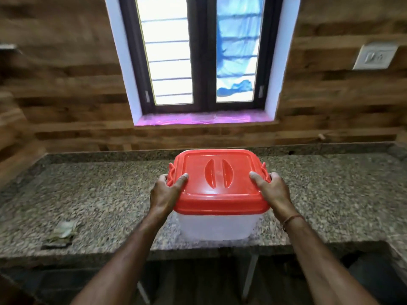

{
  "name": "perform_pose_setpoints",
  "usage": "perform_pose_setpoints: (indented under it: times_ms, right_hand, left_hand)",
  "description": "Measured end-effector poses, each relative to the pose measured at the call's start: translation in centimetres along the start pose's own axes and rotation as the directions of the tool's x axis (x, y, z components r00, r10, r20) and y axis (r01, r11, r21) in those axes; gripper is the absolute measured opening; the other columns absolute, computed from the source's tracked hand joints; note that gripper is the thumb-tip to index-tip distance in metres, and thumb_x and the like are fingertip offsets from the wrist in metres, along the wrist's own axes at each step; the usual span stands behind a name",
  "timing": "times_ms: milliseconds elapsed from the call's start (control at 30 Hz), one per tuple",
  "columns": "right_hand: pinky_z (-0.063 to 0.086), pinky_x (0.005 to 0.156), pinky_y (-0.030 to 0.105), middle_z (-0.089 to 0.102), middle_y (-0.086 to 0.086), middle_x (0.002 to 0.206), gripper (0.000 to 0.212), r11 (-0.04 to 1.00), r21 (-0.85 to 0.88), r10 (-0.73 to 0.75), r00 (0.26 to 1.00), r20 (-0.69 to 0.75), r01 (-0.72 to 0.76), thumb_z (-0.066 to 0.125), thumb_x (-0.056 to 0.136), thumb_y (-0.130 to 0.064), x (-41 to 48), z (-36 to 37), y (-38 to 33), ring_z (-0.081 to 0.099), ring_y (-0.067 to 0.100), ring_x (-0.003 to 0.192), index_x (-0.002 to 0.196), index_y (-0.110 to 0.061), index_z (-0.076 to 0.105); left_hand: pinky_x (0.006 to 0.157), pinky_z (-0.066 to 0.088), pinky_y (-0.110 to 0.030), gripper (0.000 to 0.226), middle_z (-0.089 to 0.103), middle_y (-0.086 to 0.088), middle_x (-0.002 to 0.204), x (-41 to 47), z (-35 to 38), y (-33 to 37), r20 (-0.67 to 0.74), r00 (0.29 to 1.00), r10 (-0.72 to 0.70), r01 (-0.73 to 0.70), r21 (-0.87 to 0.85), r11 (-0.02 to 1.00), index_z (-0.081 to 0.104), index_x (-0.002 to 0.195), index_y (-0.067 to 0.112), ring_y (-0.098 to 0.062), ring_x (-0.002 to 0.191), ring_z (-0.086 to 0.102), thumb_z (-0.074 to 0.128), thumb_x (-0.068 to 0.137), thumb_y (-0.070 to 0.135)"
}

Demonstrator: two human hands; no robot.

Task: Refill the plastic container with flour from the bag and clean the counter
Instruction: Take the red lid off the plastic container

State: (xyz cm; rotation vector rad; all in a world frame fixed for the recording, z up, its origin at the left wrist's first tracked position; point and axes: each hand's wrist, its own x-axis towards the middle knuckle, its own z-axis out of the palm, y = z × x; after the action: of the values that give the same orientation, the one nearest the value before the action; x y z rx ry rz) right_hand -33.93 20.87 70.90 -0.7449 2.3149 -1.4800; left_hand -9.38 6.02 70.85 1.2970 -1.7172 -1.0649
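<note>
A translucent white plastic container (pixel 218 226) with a red lid (pixel 220 194) is at the front middle of the granite counter (pixel 330 194); whether it rests on the counter or hangs just above it I cannot tell. My left hand (pixel 167 192) grips its left side, thumb on the lid and fingers curled round the red side latch. My right hand (pixel 272 190) grips the right side the same way. The lid is on and its two raised grip ridges face up. No flour bag is in view.
A crumpled greyish cloth or wrapper (pixel 60 235) lies on the counter at the front left. A window (pixel 202 53) with a pink sill sits in the wood-panelled wall behind. A wall socket (pixel 375 56) is at the upper right.
</note>
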Motion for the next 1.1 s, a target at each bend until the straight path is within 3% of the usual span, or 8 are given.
perform_pose_setpoints:
  times_ms: [133, 300, 500, 600, 700, 833, 967, 1100]
  right_hand:
    - [0.060, 0.070, 0.036, 0.072, 0.007, 0.102, 0.050, 0.999, 0.014, 0.036, 0.999, 0.034, -0.037, 0.068, 0.088, -0.057, 7.0, 0.7, 1.3, 0.072, 0.025, 0.086, 0.114, -0.015, 0.064]
    - [0.064, 0.075, 0.046, 0.072, 0.007, 0.102, 0.051, 0.996, -0.031, 0.084, 0.986, 0.142, -0.080, 0.065, 0.084, -0.064, 15.3, 3.3, 3.6, 0.073, 0.026, 0.085, 0.111, -0.021, 0.060]
    - [0.043, 0.050, 0.022, 0.062, 0.005, 0.087, 0.036, 0.982, -0.166, 0.121, 0.979, 0.166, -0.094, 0.060, 0.098, -0.042, 18.9, 5.9, 4.5, 0.059, 0.015, 0.066, 0.108, -0.007, 0.057]
    - [0.050, 0.054, 0.026, 0.060, 0.004, 0.079, 0.038, 0.973, -0.220, 0.109, 0.982, 0.152, -0.074, 0.052, 0.101, -0.050, 20.1, 6.6, 4.2, 0.061, 0.019, 0.064, 0.093, -0.012, 0.055]
    - [0.065, 0.065, 0.045, 0.070, 0.010, 0.086, 0.057, 0.971, -0.224, 0.116, 0.980, 0.161, -0.078, 0.042, 0.097, -0.068, 20.7, 7.1, 4.4, 0.073, 0.030, 0.073, 0.102, -0.013, 0.056]
    - [0.065, 0.068, 0.050, 0.071, 0.011, 0.089, 0.056, 0.967, -0.240, 0.130, 0.978, 0.165, -0.088, 0.042, 0.097, -0.070, 21.1, 7.5, 4.4, 0.074, 0.031, 0.075, 0.105, -0.015, 0.055]
    - [0.065, 0.068, 0.043, 0.071, 0.010, 0.089, 0.058, 0.957, -0.271, 0.152, 0.976, 0.157, -0.106, 0.040, 0.098, -0.069, 21.3, 7.9, 4.4, 0.073, 0.029, 0.075, 0.105, -0.014, 0.058]
    - [0.053, 0.057, 0.029, 0.071, 0.010, 0.074, 0.068, 0.972, -0.162, 0.194, 0.973, 0.125, -0.173, 0.036, 0.100, -0.068, 21.4, 8.0, 4.1, 0.066, 0.025, 0.061, 0.080, -0.011, 0.067]
  left_hand:
    - [0.079, 0.063, -0.046, 0.076, 0.072, -0.004, 0.108, 5.5, 5.3, 0.4, 0.051, 0.997, -0.050, 0.049, 0.019, 0.999, 0.058, 0.124, 0.025, -0.024, 0.089, 0.073, 0.063, 0.070, 0.079]
    - [0.058, 0.058, -0.029, 0.063, 0.067, -0.006, 0.107, 10.7, 10.7, -0.3, 0.059, 0.990, -0.131, 0.128, 0.054, 0.990, 0.052, 0.139, 0.012, -0.015, 0.077, 0.069, 0.063, 0.093, 0.054]
    - [0.072, 0.063, -0.047, 0.064, 0.072, -0.006, 0.097, 15.0, 11.5, -2.7, 0.033, 0.968, -0.248, 0.242, 0.127, 0.962, 0.059, 0.103, 0.026, -0.027, 0.082, 0.073, 0.047, 0.082, 0.085]
    - [0.075, 0.063, -0.052, 0.080, 0.074, -0.010, 0.094, 16.9, 11.4, -3.2, 0.083, 0.940, -0.331, 0.324, 0.091, 0.942, 0.062, 0.099, 0.015, -0.032, 0.082, 0.075, 0.042, 0.079, 0.090]
    - [0.076, 0.063, -0.055, 0.076, 0.077, -0.014, 0.086, 17.6, 11.8, -3.4, 0.068, 0.930, -0.361, 0.357, 0.059, 0.932, 0.068, 0.090, 0.009, -0.036, 0.081, 0.076, 0.039, 0.090, 0.079]
    - [0.045, 0.056, -0.030, 0.061, 0.071, -0.008, 0.067, 18.1, 11.5, -4.0, 0.091, 0.871, -0.483, 0.490, -0.103, 0.865, 0.067, 0.087, 0.007, -0.019, 0.052, 0.069, 0.034, 0.105, 0.056]
    - [0.041, 0.049, -0.024, 0.040, 0.066, -0.010, 0.083, 17.9, 11.1, -5.0, 0.073, 0.880, -0.469, 0.475, -0.145, 0.868, 0.062, 0.109, 0.005, -0.013, 0.052, 0.063, 0.037, 0.109, 0.037]
    - [0.063, 0.063, -0.039, 0.064, 0.072, -0.009, 0.104, 17.6, 11.5, -4.3, 0.095, 0.957, -0.276, 0.288, -0.149, 0.946, 0.047, 0.140, 0.023, -0.024, 0.083, 0.074, 0.042, 0.097, 0.070]
